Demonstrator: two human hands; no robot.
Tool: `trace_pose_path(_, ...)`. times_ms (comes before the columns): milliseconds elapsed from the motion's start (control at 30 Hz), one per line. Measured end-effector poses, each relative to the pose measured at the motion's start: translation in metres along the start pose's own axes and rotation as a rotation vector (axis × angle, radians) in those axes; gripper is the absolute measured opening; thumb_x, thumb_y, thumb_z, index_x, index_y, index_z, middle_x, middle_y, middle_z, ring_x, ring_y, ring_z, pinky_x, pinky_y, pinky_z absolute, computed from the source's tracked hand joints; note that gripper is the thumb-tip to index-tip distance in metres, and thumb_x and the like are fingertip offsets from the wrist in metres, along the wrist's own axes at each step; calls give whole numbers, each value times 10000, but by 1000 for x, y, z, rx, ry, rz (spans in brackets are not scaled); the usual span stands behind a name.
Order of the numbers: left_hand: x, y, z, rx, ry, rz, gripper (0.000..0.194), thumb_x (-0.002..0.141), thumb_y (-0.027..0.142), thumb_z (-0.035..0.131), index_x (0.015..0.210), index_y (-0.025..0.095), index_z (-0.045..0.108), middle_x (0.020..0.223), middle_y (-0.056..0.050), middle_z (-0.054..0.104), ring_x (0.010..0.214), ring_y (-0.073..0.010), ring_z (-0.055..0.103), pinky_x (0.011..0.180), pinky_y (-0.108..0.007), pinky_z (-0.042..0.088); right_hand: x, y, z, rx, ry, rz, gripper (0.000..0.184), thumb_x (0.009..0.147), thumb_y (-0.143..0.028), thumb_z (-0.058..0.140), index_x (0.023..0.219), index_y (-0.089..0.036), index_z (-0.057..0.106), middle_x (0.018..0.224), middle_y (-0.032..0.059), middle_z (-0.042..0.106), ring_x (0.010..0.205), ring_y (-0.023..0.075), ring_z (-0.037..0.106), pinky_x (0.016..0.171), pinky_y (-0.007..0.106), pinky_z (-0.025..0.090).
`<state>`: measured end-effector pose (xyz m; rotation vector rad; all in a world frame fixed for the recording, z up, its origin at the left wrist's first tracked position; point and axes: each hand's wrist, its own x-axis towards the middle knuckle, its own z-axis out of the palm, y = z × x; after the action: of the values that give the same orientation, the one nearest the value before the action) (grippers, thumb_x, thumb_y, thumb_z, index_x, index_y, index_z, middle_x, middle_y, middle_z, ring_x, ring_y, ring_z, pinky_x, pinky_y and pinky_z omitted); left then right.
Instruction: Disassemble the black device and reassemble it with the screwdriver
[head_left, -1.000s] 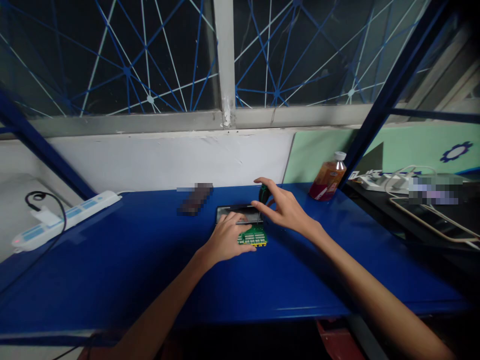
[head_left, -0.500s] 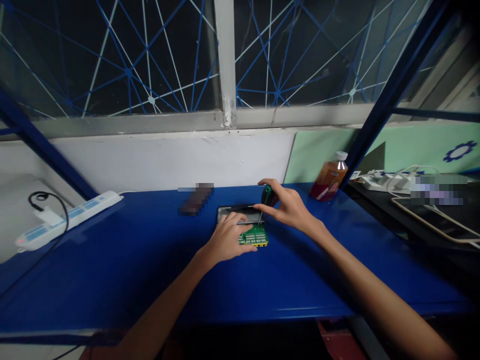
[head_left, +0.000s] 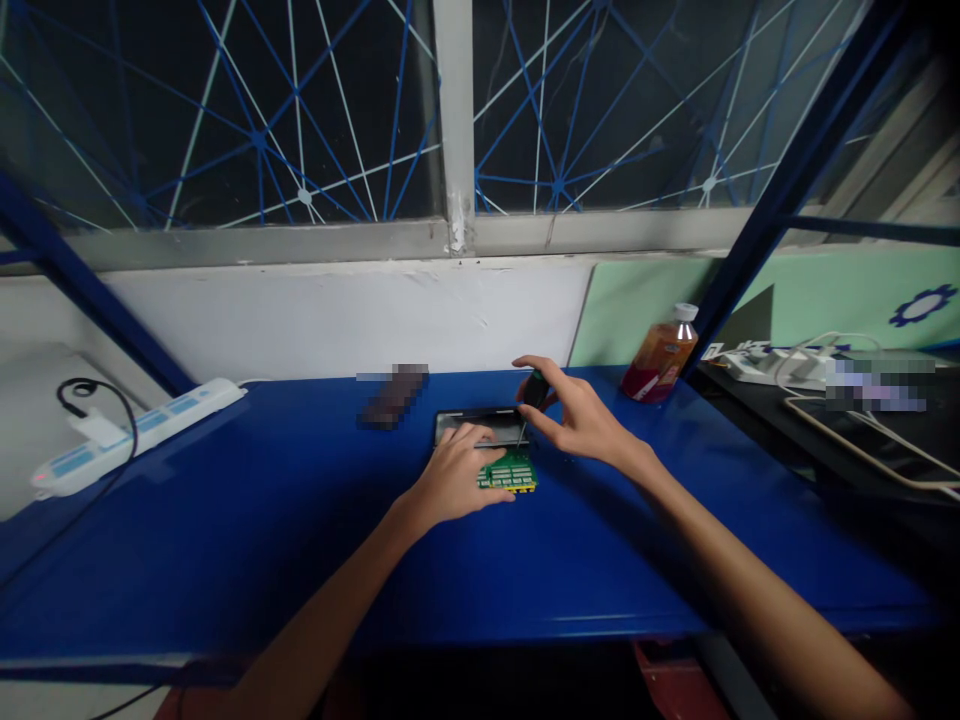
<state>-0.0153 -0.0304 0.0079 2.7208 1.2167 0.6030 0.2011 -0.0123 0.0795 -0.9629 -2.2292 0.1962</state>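
My left hand (head_left: 452, 478) lies over a green circuit board (head_left: 517, 468) and holds it, thumb along its near edge and fingers reaching toward a black casing (head_left: 501, 428). Yellow parts line the board's near side. The casing, open-faced and grey inside, sits against the board's far side; my fingers hide part of both. In my right hand (head_left: 576, 410) is a screwdriver (head_left: 535, 390) with a dark and green handle, gripped between thumb and fingers. Its thin shaft slants down to the board's far right area. Whether the tip sits in a screw is too small to tell.
A blurred dark object (head_left: 394, 397) lies behind on the blue table (head_left: 285, 560). A white power strip (head_left: 142, 435) with a black cable is at left. A drink bottle (head_left: 660, 355) stands at the back right, near cables (head_left: 847, 420) on a black surface.
My right thumb and fingers have shifted slightly around the screwdriver handle, and the handle has tilted a little. My left hand and the board stay in place.
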Motion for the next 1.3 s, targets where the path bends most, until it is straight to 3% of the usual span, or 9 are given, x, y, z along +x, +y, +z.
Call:
trace_pose_path(200, 0, 0, -1, 10, -6, -12, 567, 698, 587, 730, 1165, 273, 662, 1211, -77, 556, 1128, -308, 502, 980, -495, 382, -1, -1, 2, -114, 68, -18, 475, 882, -468, 542, 1268, -195, 491, 981, 85, 678, 733, 196, 620, 669, 336, 473)
trace_pose_path(400, 0, 1, -1, 9, 3, 3, 543, 705, 555, 741, 1151, 252, 671, 1207, -77, 562, 1124, -291, 509, 992, -467, 383, 0, -1, 2, -48, 6, 13, 466, 896, -365, 522, 1324, -216, 414, 1001, 62, 682, 709, 175, 625, 666, 317, 475)
trace_pose_path(500, -1, 0, 0, 3, 3, -11, 561, 687, 561, 753, 1159, 271, 665, 1203, -74, 566, 1124, -299, 512, 980, -478, 389, -1, 0, 3, -113, 77, 28, 440, 874, -446, 560, 1247, -222, 490, 921, 53, 691, 698, 182, 631, 646, 312, 460)
trace_pose_path(600, 0, 0, 0, 12, -6, -16, 571, 686, 573, 748, 1162, 270, 664, 1203, -77, 568, 1125, -303, 513, 971, -482, 396, 0, 2, 2, -160, 100, 57, 529, 851, -511, 563, 1271, -201, 479, 831, 57, 684, 657, 197, 619, 621, 328, 457)
trace_pose_path(767, 1, 1, -3, 8, -6, 12, 535, 717, 551, 732, 1153, 248, 667, 1207, -74, 568, 1118, -287, 515, 978, -460, 403, 1, 4, -1, 106, -13, 39, 518, 882, -355, 516, 1354, -208, 365, 1028, 84, 666, 748, 185, 629, 678, 324, 504)
trace_pose_path(933, 1, 2, -4, 17, -15, -19, 566, 689, 567, 747, 1155, 257, 667, 1201, -77, 572, 1109, -299, 520, 972, -483, 404, 0, 3, 3, -104, 98, 68, 492, 849, -451, 572, 1251, -180, 487, 816, 59, 668, 687, 206, 618, 649, 351, 469)
trace_pose_path(1100, 0, 3, -4, 16, -16, 4, 540, 717, 548, 735, 1161, 249, 662, 1212, -75, 564, 1120, -287, 513, 986, -466, 399, 1, 2, 3, 70, 5, 50, 477, 889, -348, 507, 1331, -211, 394, 986, 73, 673, 722, 183, 624, 642, 320, 485)
trace_pose_path(1300, 0, 1, -2, 17, -11, -8, 577, 692, 566, 747, 1162, 242, 664, 1209, -79, 562, 1115, -294, 516, 972, -471, 406, 1, 3, 2, -62, 59, 80, 505, 879, -446, 544, 1308, -200, 438, 954, 80, 675, 699, 195, 617, 674, 343, 472)
